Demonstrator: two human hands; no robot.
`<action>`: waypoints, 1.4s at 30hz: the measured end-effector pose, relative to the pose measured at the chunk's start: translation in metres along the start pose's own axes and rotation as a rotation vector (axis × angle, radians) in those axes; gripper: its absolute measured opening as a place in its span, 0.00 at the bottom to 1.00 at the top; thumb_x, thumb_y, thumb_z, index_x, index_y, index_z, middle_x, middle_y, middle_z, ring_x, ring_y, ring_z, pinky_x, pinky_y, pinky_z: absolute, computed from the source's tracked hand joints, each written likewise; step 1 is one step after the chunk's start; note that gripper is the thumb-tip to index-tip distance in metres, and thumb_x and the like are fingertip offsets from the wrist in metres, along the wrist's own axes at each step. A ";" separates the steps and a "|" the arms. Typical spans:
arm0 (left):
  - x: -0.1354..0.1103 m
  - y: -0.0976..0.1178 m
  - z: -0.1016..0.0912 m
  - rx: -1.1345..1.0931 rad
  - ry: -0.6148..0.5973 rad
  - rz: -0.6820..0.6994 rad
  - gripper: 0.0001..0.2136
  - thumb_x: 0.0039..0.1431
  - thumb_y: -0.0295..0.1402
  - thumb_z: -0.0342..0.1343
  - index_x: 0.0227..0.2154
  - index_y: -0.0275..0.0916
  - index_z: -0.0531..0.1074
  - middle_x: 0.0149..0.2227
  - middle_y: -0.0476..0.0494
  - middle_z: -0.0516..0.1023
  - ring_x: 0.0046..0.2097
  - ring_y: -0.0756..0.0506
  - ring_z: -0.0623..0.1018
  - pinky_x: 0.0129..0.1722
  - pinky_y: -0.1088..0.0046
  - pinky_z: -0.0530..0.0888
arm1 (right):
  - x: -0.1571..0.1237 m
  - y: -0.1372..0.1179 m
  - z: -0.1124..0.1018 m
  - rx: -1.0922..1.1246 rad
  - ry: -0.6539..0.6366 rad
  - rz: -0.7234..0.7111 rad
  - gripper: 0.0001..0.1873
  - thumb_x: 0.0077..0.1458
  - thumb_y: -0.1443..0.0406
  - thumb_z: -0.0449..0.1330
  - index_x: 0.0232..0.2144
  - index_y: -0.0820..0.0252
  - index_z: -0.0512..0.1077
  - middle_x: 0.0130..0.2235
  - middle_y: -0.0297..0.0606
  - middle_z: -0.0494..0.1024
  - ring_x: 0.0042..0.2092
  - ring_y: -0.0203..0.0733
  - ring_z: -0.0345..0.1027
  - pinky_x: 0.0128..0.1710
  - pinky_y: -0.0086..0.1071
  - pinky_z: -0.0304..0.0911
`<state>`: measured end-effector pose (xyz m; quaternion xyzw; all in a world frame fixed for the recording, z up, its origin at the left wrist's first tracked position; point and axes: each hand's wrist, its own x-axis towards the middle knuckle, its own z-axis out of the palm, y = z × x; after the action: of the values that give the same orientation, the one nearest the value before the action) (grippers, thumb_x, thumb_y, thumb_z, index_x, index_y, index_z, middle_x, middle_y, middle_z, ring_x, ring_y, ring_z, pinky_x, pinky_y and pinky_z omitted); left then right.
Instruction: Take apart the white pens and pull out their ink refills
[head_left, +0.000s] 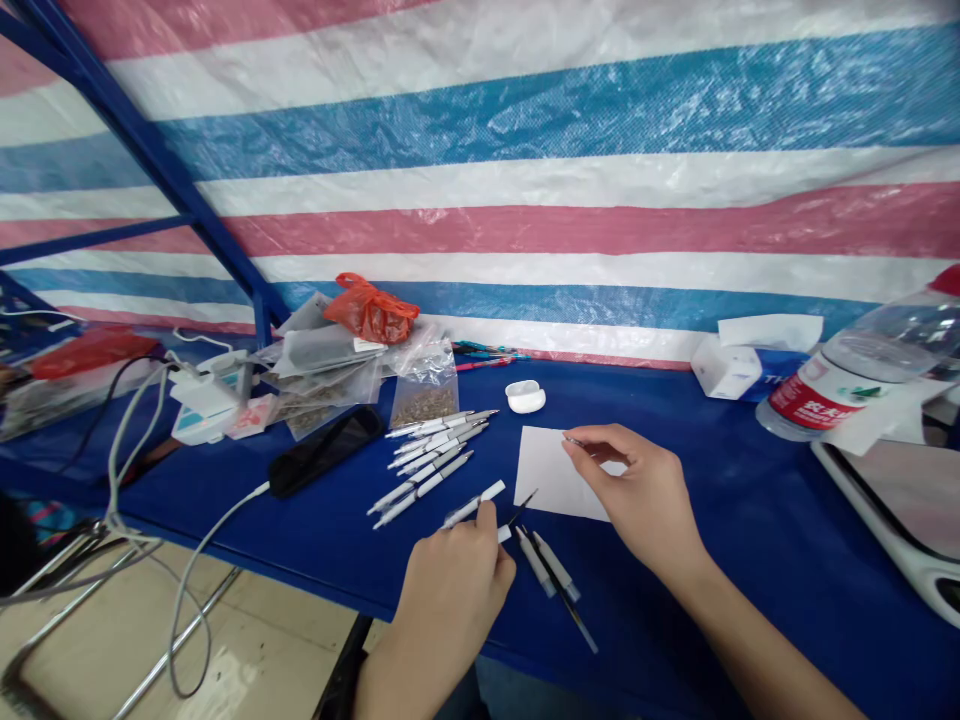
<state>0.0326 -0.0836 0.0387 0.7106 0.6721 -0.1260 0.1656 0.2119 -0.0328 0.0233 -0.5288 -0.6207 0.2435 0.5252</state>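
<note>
The left hand [450, 600] and right hand [634, 490] are observed nearest the camera, over a blue table covering [675, 640]. The left hand is closed, with a white pen barrel [472, 505] grasped in its fingers and angled up toward the far right; a dark slender rod [523, 508] is seen just beyond its tip, though any connection between the two cannot be confirmed. The right hand is held in a pinch, with a slender metal-tipped piece [574, 440] gripped between thumb and forefinger above a sheet of white paper [555, 470]. Two further white pen bodies [546, 563] and a long black refill [566, 600] are found loose just beside the left hand, to its right. As regards progress, a batch of white pens [427, 470] is laid out to the left of the hands, roughly side by side, and appears assembled, although this cannot be verified at this resolution; the pieces near the hands remain separate. Farther left, a black smartphone [324, 450] is noted on a white cable [202, 560]. A white earbud case [525, 396] and a clear bag of granular material [424, 395] are placed toward the far edge, with a red plastic bag [370, 310] beyond them at left. A tissue box [750, 365] and a plastic water bottle [862, 370] are positioned far right. A striped tarpaulin [525, 200] closes the far side.
</note>
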 end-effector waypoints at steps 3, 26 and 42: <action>-0.003 -0.009 0.004 -0.022 0.048 -0.003 0.16 0.67 0.27 0.45 0.55 0.37 0.68 0.37 0.37 0.83 0.40 0.35 0.84 0.33 0.67 0.72 | 0.001 -0.001 0.001 0.172 -0.053 0.159 0.11 0.48 0.56 0.68 0.29 0.55 0.82 0.32 0.40 0.85 0.31 0.46 0.78 0.32 0.38 0.74; -0.021 -0.011 0.029 -0.600 0.421 0.466 0.09 0.69 0.30 0.41 0.31 0.43 0.57 0.20 0.56 0.61 0.18 0.51 0.57 0.19 0.74 0.52 | -0.009 -0.024 0.001 0.787 -0.466 0.374 0.07 0.51 0.59 0.74 0.30 0.55 0.83 0.31 0.38 0.85 0.29 0.38 0.80 0.31 0.24 0.77; -0.014 -0.001 0.023 -0.725 0.362 0.439 0.12 0.70 0.33 0.40 0.30 0.41 0.62 0.19 0.56 0.57 0.19 0.51 0.54 0.20 0.73 0.50 | -0.011 -0.023 -0.001 0.644 -0.536 0.295 0.03 0.56 0.63 0.70 0.33 0.55 0.84 0.33 0.38 0.85 0.32 0.36 0.79 0.34 0.23 0.75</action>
<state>0.0313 -0.1059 0.0229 0.7430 0.5245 0.2813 0.3062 0.2029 -0.0502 0.0391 -0.3393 -0.5453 0.6252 0.4434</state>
